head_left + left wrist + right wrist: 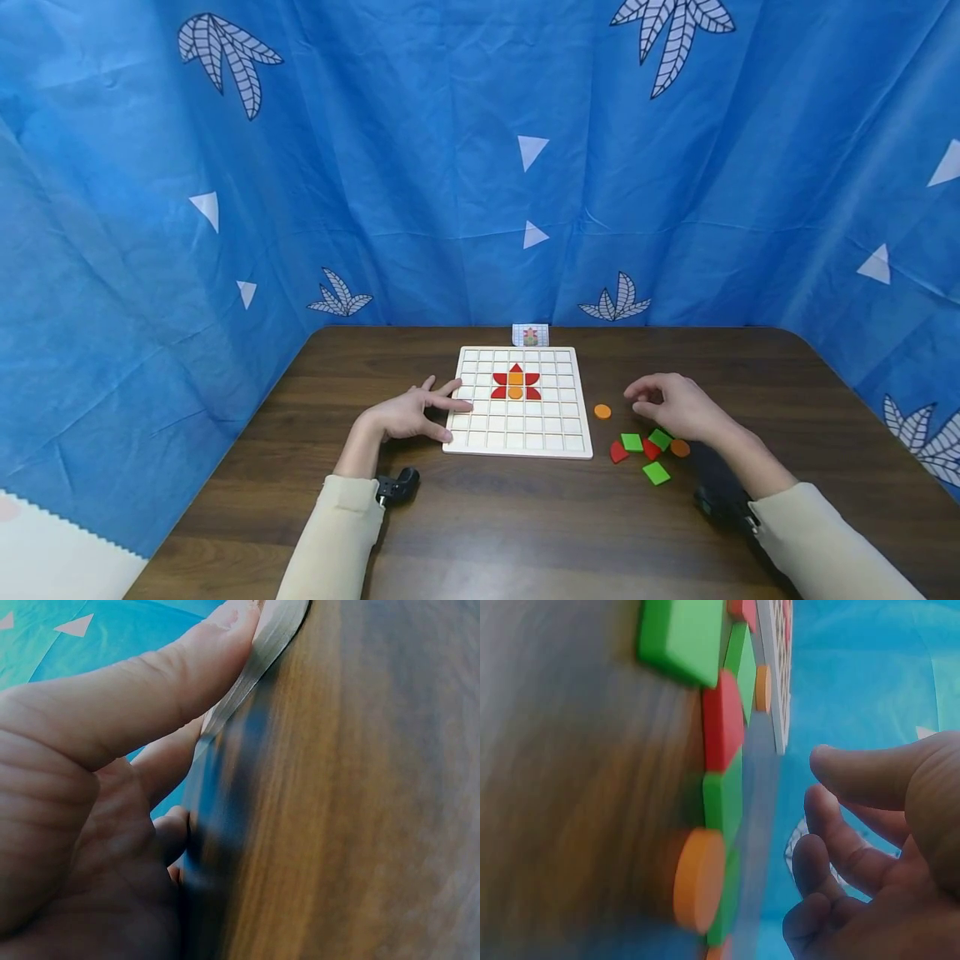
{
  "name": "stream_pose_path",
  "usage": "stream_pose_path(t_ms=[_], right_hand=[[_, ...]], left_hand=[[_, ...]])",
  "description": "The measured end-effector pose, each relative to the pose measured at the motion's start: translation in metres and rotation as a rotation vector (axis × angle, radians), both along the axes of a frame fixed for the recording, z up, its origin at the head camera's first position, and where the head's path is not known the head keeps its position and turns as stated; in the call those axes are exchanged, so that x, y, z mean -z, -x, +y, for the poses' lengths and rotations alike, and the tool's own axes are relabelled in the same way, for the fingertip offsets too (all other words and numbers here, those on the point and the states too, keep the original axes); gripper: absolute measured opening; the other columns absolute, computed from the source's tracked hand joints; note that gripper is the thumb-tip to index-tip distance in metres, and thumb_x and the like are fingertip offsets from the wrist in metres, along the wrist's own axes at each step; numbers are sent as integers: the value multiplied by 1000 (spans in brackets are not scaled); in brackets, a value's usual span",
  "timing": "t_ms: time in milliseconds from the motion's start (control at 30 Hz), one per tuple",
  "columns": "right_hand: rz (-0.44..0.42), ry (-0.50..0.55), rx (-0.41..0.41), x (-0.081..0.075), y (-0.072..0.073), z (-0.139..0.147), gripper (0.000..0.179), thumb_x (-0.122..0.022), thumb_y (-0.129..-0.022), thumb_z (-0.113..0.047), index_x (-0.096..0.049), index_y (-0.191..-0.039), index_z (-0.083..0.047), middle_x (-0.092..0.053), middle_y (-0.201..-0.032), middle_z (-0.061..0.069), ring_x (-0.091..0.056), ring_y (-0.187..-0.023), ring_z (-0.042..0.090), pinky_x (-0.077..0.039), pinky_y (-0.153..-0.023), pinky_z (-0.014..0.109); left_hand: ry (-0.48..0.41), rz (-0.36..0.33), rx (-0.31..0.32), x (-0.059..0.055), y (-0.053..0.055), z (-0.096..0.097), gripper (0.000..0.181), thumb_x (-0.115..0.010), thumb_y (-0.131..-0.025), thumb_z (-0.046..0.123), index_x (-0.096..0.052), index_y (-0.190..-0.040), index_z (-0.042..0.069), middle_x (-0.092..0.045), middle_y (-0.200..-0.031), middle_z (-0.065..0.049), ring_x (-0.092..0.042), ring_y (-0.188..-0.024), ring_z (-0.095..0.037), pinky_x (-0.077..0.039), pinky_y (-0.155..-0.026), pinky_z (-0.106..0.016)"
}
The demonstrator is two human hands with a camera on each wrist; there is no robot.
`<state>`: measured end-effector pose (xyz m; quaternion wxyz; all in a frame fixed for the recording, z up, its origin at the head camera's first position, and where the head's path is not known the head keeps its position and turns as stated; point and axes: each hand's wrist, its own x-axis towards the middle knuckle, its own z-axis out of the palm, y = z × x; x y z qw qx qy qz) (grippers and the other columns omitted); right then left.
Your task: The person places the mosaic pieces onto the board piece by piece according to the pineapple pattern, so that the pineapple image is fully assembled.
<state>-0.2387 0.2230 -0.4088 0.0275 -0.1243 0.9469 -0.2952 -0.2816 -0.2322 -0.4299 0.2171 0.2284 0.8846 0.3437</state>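
Head view. Item: one white grid board (558, 433), on the table (300, 467); set on it, a red triangle (516, 367), an orange square (515, 379), an orange circle (515, 393) and four red petal pieces (533, 393). Just beyond the board's far edge: one pattern card (530, 335). Right of the board: a loose orange disc (603, 412) nearest it, then three green squares (632, 442), two red quarter pieces (618, 452) and a darker orange disc (680, 448). Your left hand (408, 412) rested at the board's left edge, fingers spread. Your right hand (675, 404) hung right of the board, loosely curved.

Left wrist view. Your thumb (142, 701) touched the board's edge, fingers extended.

Right wrist view. Your right hand held nothing; thumb and fingertips were apart from the loose pieces beside the board.
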Motion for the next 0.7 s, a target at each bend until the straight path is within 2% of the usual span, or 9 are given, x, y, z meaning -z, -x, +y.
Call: stream_pose_path(t_ms=[200,367,467,600,700], right_hand=[[17,16,-18,0,-3,25,22,-68,-96,-2,-73,-117,-3,-69,-102,11,-56,-85,21,-52,-68,28],[3,31,-19,4,-7,50,27,-67,-94,2,-72,-120,-4,-64,-112,17,-50,-79,20,-44,-59,26],[1,12,-26,7,-11,63,27,-69,-94,-2,-72,-120,-5,-62,-113,17,-47,-78,19,-41,-59,27],[-1,-24,-53,12,-15,74,27,-73,-94,-10,-72,-121,-8,-65,-113,13,-48,-82,17,-41,-63,26],[-9,-42,-73,15,-18,80,30,-74,-93,-11,-72,-123,-7,-66,-115,10,-49,-85,17,-43,-66,24]], left_hand=[[6,5,3,-1,0,1,56,-83,-86,27,-67,-138,35,-25,-171,5,9,-161,-40,0,-120,-77],[8,11,14,-1,1,1,55,-83,-86,26,-67,-138,34,-25,-172,4,9,-161,-41,2,-120,-76],[4,12,17,-1,1,1,55,-83,-86,26,-67,-138,34,-26,-172,3,9,-161,-41,2,-120,-76],[2,8,12,-1,0,1,56,-83,-86,26,-67,-138,34,-25,-171,4,9,-161,-40,0,-120,-76],[5,4,8,-2,0,1,56,-84,-86,26,-67,-138,34,-25,-171,5,9,-161,-40,0,-120,-76]])
